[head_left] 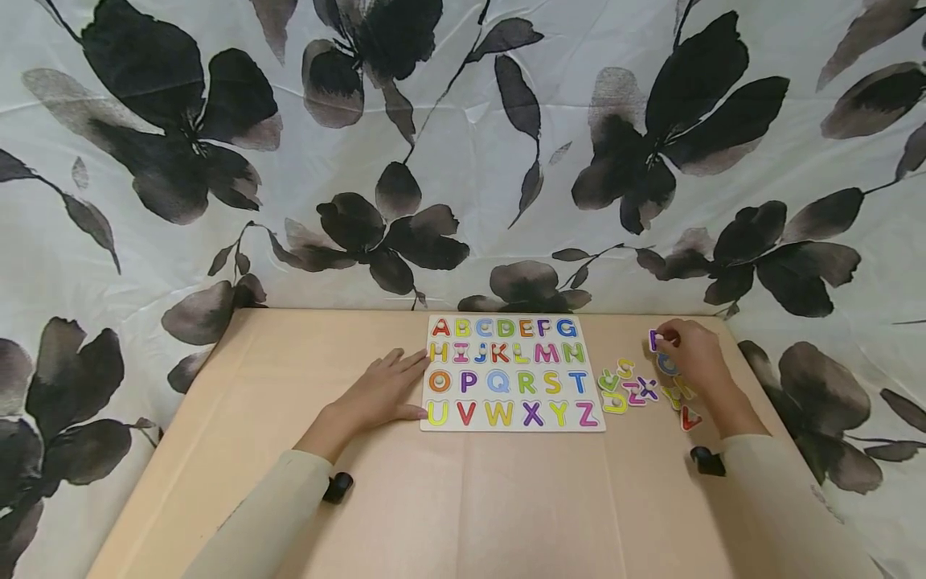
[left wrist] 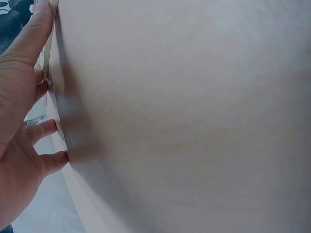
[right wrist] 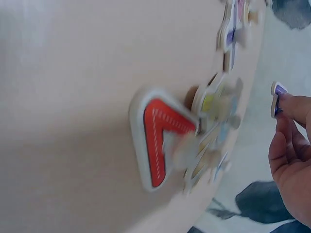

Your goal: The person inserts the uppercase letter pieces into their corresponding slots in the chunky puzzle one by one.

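Note:
A white alphabet puzzle board (head_left: 513, 429) with rows of coloured letters lies at the middle of the table. My left hand (head_left: 387, 388) rests at its left edge, fingers spread; in the left wrist view the thumb (left wrist: 31, 36) lies along the edge of the board. My right hand (head_left: 694, 354) pinches a purple letter piece (right wrist: 279, 90) between thumb and fingertips, above the table to the right of the board. Which letter it is cannot be told. Just below that hand lies a red V piece (head_left: 690, 418), its knob facing up in the right wrist view.
Loose knobbed letter pieces lie right of the board, among them a purple X (head_left: 648, 389) and a pink Z (head_left: 635, 394). A blue round letter piece (head_left: 666, 365) sits beside the right hand. A floral cloth (head_left: 463, 161) hangs behind the table (head_left: 506, 507).

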`<state>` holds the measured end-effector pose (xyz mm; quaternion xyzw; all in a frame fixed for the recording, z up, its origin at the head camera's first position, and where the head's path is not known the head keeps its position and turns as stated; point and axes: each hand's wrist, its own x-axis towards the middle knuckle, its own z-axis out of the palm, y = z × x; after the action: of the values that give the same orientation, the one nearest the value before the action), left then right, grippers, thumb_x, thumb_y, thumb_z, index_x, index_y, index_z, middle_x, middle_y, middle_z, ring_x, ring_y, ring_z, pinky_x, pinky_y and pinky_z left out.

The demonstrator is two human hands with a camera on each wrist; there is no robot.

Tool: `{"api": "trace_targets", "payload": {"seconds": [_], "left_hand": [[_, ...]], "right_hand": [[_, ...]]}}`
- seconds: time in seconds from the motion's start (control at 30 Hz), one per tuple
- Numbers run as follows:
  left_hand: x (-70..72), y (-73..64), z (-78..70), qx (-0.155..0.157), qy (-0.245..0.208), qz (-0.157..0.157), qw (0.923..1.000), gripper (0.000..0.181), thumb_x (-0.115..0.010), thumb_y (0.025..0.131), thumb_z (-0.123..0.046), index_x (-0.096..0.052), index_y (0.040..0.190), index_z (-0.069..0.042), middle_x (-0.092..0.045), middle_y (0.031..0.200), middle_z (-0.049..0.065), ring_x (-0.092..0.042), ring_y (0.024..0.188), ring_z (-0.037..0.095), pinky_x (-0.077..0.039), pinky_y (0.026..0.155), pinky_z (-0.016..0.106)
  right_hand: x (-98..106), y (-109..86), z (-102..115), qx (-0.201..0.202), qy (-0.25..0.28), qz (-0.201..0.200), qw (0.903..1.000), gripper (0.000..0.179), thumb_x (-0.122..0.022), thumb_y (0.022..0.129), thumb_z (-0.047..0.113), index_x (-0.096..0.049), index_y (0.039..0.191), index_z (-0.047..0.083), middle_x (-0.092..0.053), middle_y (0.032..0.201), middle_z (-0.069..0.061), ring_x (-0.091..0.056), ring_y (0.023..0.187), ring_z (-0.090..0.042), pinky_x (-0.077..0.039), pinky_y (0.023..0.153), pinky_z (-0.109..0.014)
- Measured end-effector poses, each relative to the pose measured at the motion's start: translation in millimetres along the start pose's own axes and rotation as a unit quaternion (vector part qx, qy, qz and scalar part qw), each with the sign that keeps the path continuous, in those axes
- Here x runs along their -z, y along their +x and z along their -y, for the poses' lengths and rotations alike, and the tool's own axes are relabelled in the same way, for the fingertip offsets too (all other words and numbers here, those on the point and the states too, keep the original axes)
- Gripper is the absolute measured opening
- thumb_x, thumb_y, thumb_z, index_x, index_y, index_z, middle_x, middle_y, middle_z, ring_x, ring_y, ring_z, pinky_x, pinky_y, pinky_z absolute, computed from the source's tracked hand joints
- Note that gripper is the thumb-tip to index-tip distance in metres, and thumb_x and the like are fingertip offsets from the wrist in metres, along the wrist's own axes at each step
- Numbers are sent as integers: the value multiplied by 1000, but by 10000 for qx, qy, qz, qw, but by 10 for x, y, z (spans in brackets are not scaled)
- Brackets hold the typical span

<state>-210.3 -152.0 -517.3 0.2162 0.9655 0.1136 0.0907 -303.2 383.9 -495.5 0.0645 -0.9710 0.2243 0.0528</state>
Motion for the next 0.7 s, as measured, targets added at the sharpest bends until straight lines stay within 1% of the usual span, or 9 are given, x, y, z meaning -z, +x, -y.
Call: {"api": "trace_targets", "payload": {"seconds": [0.07,0.17,0.33,0.5,0.7], "left_hand": [[1,0,2,-7,-18,8,10000,99,-71,88,-65,-32,163,-13,-29,171,4,-26,155,44,-28,121,66],[0,2,2,-7,-33,36,10000,99,-70,88,-65,-32,163,-14,-28,171,4,-25,155,45,-28,121,66],[1,0,4,-46,0,6,10000,100,-69,88,-67,-32,163,-13,-29,171,5,-26,155,45,-29,121,66],[3,2,9,-84,-7,-34,10000,100,-70,88,-66,-33,163,-13,-30,170,5,-27,154,45,-29,120,67],[6,-7,3,-50,-77,22,10000,100,-70,88,-65,-31,163,-13,-29,171,5,-25,155,45,-27,121,67]], "right_hand": [[-14,-25,83,57,-34,44,10000,22,-67,99,10,-66,115,-5,-65,103,-24,-60,92,-36,-53,78,-49],[-51,-68,210,-1,5,188,9998,23,-66,100,13,-66,116,-3,-64,103,-21,-59,92,-34,-53,78,-46],[-125,-120,414,256,81,325,9991,23,-67,99,13,-68,116,-3,-66,103,-20,-60,91,-32,-53,78,-44],[-226,-142,651,330,135,508,9981,21,-70,97,11,-69,114,-2,-65,103,-17,-59,90,-29,-55,78,-39],[-345,-144,944,451,241,699,9962,19,-73,96,11,-69,112,2,-65,101,-13,-59,92,-27,-56,80,-37]]}}
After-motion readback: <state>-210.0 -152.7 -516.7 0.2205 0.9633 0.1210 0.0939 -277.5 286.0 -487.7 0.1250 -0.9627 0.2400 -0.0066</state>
